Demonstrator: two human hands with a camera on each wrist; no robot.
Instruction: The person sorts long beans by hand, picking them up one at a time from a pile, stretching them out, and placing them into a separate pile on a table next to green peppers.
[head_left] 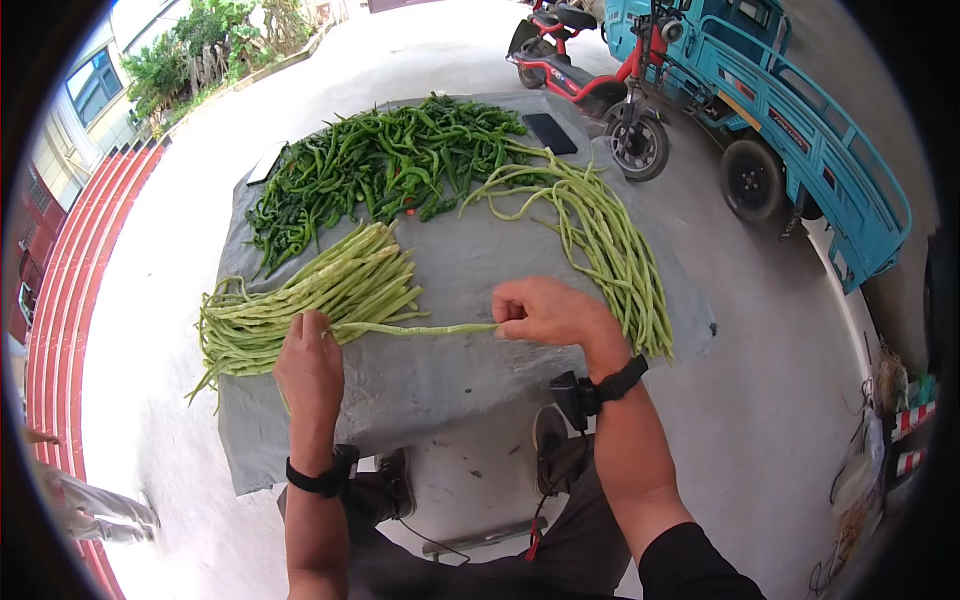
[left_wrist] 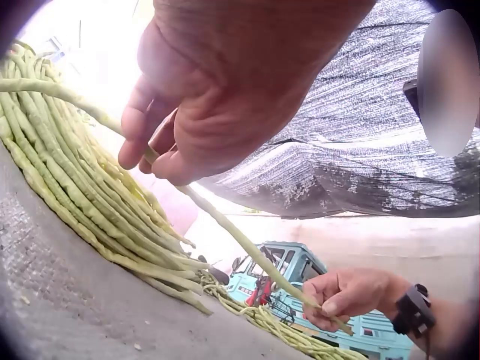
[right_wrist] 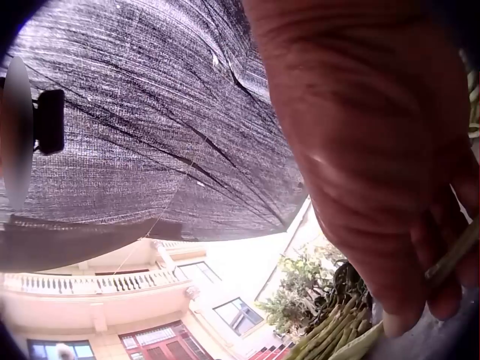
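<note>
Left hand (head_left: 310, 365) and right hand (head_left: 545, 312) each pinch an end of one long bean (head_left: 415, 328) near the counter's (head_left: 440, 385) front edge; best keep it taut, both grips firm, clear of the bean bundle (head_left: 300, 300).

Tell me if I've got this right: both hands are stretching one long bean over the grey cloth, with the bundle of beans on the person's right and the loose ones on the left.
Not quite. The head view shows the sides swapped: the bundle of beans lies beside the left hand, and the loose ones beside the right hand. Both hands do hold one long bean over the grey cloth.
</note>
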